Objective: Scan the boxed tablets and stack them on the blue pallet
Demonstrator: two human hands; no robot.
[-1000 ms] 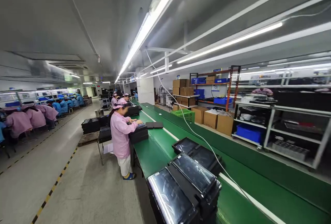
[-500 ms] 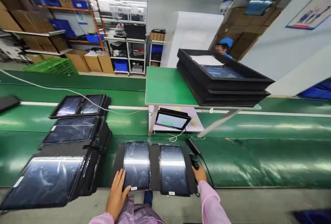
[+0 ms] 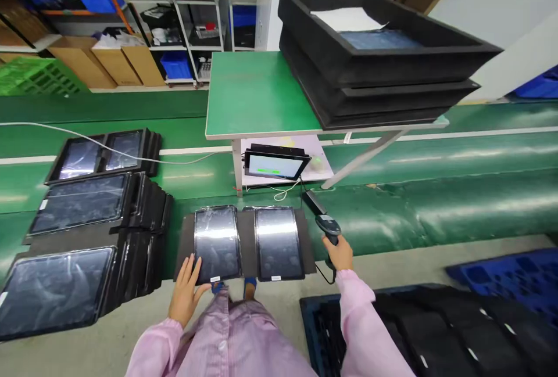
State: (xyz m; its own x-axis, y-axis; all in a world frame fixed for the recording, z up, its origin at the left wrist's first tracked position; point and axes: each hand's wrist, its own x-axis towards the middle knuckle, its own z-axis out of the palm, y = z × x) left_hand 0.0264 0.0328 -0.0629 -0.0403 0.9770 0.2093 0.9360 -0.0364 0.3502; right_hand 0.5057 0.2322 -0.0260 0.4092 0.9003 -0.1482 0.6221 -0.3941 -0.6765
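A green conveyor belt (image 3: 414,214) runs across the middle of the frame, with a small green desk (image 3: 253,92) standing over it at upper centre. Stacked black trays (image 3: 375,69) sit on the right part of that desk, the topmost holding a white sheet. A lit monitor (image 3: 275,165) rests beneath the desk. Shelving and cardboard boxes (image 3: 113,63) line the room at upper left. Piles of black trays with screens (image 3: 82,208) occupy the belt at left.

At lower centre, a black tray (image 3: 246,243) carrying two glossy screens lies at the near edge of the belt. The left hand (image 3: 185,288) lies flat, fingers spread, on the tray's near-left corner, touching the left screen (image 3: 217,243). The right hand (image 3: 337,254), just right of the tray, is closed around the grip of a handheld scanner (image 3: 328,227), its head tilted up and away. Both sleeves are pink.
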